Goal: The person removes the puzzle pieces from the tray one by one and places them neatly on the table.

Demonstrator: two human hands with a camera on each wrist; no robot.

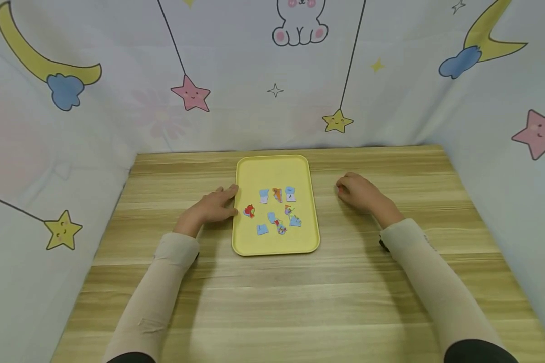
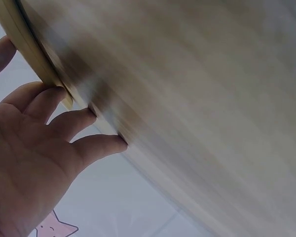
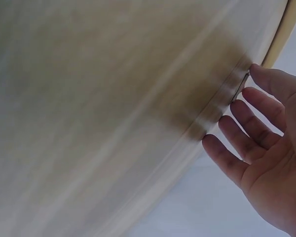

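Note:
A yellow tray (image 1: 272,169) lies on the table with several small cut picture pieces spread over it, among them a red one (image 1: 250,210), an orange one (image 1: 277,194) and a blue one (image 1: 262,230). My left hand (image 1: 213,205) rests at the tray's left edge, thumb and fingertips against the rim; in the left wrist view that hand (image 2: 34,153) has its fingers spread, some touching the table. To the right of the tray, my right hand (image 1: 363,194) pinches a small piece with some orange-red (image 1: 340,189). The right wrist view shows the piece edge-on (image 3: 240,88) between thumb and finger.
The wood-grain table (image 1: 272,302) extends around the tray on all sides. A white cloth (image 1: 254,121) printed with stars, moons and a bear stands behind it and along both sides.

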